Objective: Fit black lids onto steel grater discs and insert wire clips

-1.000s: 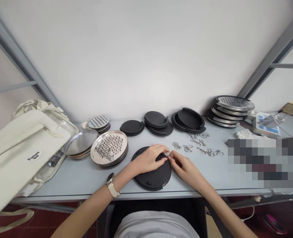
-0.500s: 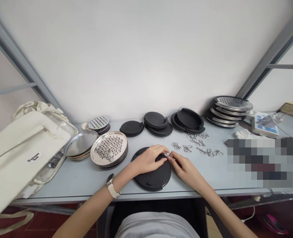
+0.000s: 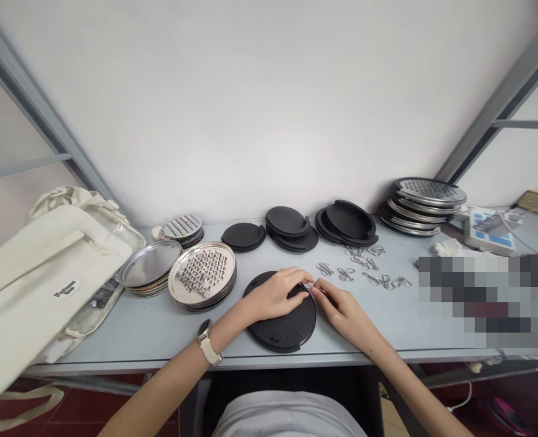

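Observation:
A round black base point(image 3: 291, 331), with a raised partial rim, lies flat on the table at the front middle. My left hand point(image 3: 280, 294) rests across its top, fingers curled round toward its upper right edge. At that edge my right hand point(image 3: 339, 306) pinches a small thin metal piece, like a wire clip, mostly hidden by the fingertips. The tips of both hands almost meet there. Loose bent wire clips point(image 3: 345, 274) are scattered beyond my right hand. Left of the base stands a stack of round metal grater plates point(image 3: 202, 273).
Plain metal discs point(image 3: 153, 264) and small grater plates point(image 3: 183, 226) are stacked at left, beside a cream bag point(image 3: 59, 261). Black bases point(image 3: 287, 221) line the wall. Graters in black bases point(image 3: 427, 191) are piled at right, near a white-and-blue box point(image 3: 491, 230). A blurred patch covers the far right.
The whole view has shifted very slightly. Both hands stay at the upper right edge of the black base, with only small finger movement around the metal piece.

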